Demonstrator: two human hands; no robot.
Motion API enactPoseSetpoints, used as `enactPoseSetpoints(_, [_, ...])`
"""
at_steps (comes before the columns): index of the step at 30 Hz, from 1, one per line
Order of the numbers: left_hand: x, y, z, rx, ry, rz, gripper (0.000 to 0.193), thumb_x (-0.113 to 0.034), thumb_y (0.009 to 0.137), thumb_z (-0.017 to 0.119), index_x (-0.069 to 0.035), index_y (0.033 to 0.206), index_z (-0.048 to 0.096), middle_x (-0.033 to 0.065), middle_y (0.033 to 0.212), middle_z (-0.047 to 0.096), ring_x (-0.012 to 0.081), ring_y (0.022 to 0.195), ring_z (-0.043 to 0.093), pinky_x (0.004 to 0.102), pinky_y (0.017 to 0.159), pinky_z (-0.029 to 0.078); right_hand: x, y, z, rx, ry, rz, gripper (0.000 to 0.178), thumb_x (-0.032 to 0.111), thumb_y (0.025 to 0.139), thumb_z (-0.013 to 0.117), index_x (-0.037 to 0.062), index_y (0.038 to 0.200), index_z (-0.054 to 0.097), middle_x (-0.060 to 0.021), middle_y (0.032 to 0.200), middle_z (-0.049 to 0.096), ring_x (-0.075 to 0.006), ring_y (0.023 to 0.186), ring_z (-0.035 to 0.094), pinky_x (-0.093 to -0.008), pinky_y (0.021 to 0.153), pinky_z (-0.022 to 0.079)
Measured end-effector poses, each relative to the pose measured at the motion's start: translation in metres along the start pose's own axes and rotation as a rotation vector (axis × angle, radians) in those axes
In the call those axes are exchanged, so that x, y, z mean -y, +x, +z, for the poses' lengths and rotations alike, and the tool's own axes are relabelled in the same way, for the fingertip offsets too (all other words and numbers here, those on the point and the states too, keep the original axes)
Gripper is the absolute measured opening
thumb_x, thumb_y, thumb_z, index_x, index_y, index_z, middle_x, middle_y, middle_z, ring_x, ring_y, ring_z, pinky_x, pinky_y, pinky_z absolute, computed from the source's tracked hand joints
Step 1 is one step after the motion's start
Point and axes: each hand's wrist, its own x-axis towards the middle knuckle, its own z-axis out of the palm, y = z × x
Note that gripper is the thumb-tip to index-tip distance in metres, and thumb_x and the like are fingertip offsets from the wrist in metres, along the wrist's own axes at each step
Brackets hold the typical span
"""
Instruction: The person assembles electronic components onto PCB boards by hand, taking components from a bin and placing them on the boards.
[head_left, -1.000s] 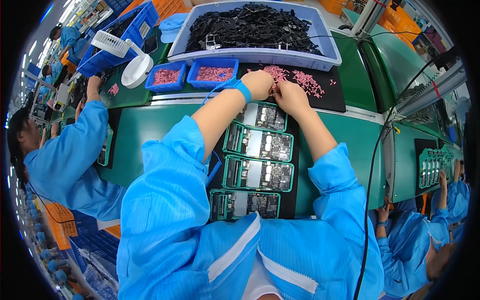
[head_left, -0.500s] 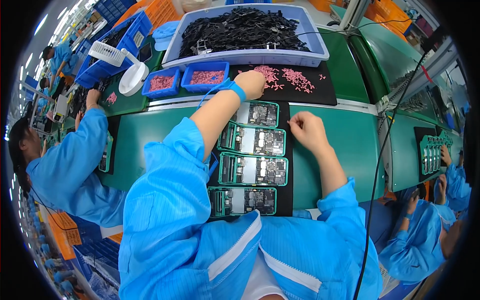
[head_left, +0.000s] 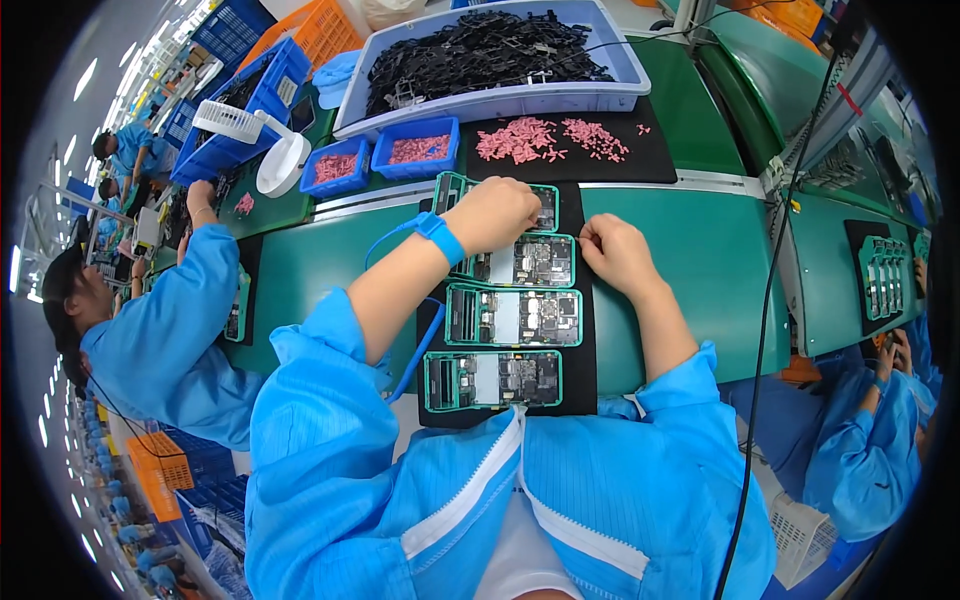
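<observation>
My left hand [head_left: 493,213], with a blue wrist strap [head_left: 440,236], hangs over the farthest phone circuit-board assembly [head_left: 547,208] in its green frame. Its fingers are pinched at that board, and whatever they hold is hidden. To the right of the second board assembly [head_left: 540,262], my right hand [head_left: 618,256] is closed, thumb and fingers together; I cannot make out anything in them. Nearer to me lie a third board assembly [head_left: 550,318] and a fourth [head_left: 530,380], all in a column on a black mat [head_left: 588,370].
Loose pink pieces [head_left: 520,140] lie on a black pad beyond the boards. Two blue bins [head_left: 370,172] hold more. Behind stands a large tub [head_left: 500,103] of black parts. A white fan [head_left: 283,165] is at left. A dark cable [head_left: 765,330] hangs at right; co-workers sit on both sides.
My left hand has come back from the pink pieces toward me, to the farthest board. My right hand has stayed beside the boards, fingers still closed. The view has shifted slightly.
</observation>
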Motion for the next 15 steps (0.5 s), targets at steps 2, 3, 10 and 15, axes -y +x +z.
enactPoseSetpoints(2, [0.0002,0.001,0.0011,-0.016,0.049,0.003,0.008,-0.013,0.076,0.062,-0.006,0.075,0.066,0.0104,0.082,0.065,0.0286,0.084,0.063,0.0391,0.076,0.049,-0.0011,-0.0016,0.0002,-0.001,0.053,0.009,0.006,0.01,0.076,0.062,0.0045,0.076,0.06,-0.0125,0.077,0.061,-0.0307,0.073,0.061,-0.0409,0.065,0.049])
enactPoseSetpoints(3, [0.0005,0.0008,0.0018,-0.008,0.069,-0.015,0.006,-0.011,0.075,0.062,-0.006,0.074,0.065,0.0102,0.08,0.064,0.0283,0.083,0.062,0.0392,0.076,0.049,-0.0018,-0.0027,0.001,-0.007,0.054,0.012,0.006,0.01,0.076,0.062,0.0045,0.076,0.06,-0.0125,0.077,0.061,-0.0307,0.073,0.061,-0.0409,0.065,0.049])
enactPoseSetpoints(10, [0.0054,0.0045,0.0046,0.043,0.152,-0.012,0.007,-0.012,0.075,0.061,-0.007,0.073,0.065,0.0083,0.077,0.063,0.0271,0.082,0.062,0.039,0.076,0.048,-0.004,-0.0027,0.0009,-0.021,0.066,0.008,0.007,0.011,0.075,0.063,0.0049,0.075,0.061,-0.0119,0.075,0.061,-0.0302,0.071,0.061,-0.0407,0.064,0.049])
enactPoseSetpoints(15, [0.0048,0.0059,0.0014,0.043,0.185,0.055,0.007,-0.014,0.076,0.062,-0.009,0.072,0.064,0.0065,0.078,0.063,0.025,0.083,0.061,0.0368,0.076,0.047,-0.0023,-0.0019,-0.0004,-0.014,0.079,0.021,0.007,0.011,0.074,0.063,0.0046,0.074,0.061,-0.0119,0.074,0.06,-0.0302,0.07,0.061,-0.0405,0.063,0.049])
